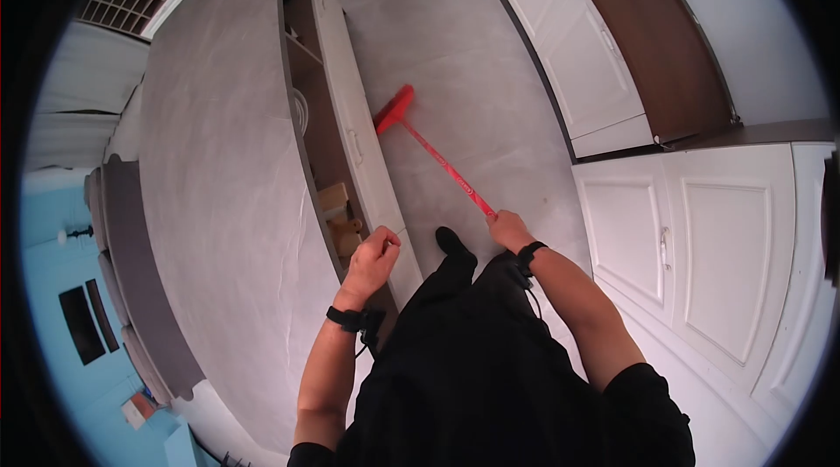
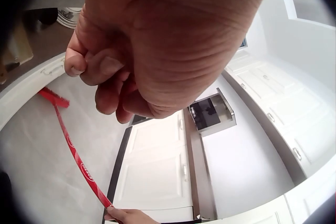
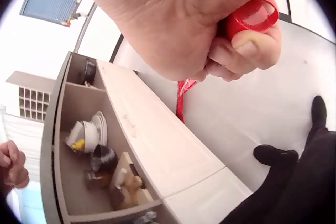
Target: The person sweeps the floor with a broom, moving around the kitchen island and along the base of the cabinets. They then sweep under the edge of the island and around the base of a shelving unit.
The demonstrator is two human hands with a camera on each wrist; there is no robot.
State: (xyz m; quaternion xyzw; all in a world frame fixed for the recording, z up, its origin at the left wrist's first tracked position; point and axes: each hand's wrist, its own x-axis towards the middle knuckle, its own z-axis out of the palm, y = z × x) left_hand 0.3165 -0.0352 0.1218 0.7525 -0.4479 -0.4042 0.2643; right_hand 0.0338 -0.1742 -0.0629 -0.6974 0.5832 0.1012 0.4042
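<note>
Gripping red broom [image 1: 437, 161] — right hand [image 1: 510, 231]; shelf [image 3: 79, 182] holds dishes [image 3: 89, 132].

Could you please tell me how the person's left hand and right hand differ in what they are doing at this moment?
The right hand grips the top of the red broom handle; the left hand holds nothing, its fingers curled into a loose fist. The right hand is out over the grey floor, while the left hand hangs by the edge of the counter above the open shelves. Both wear a dark wrist strap.
</note>
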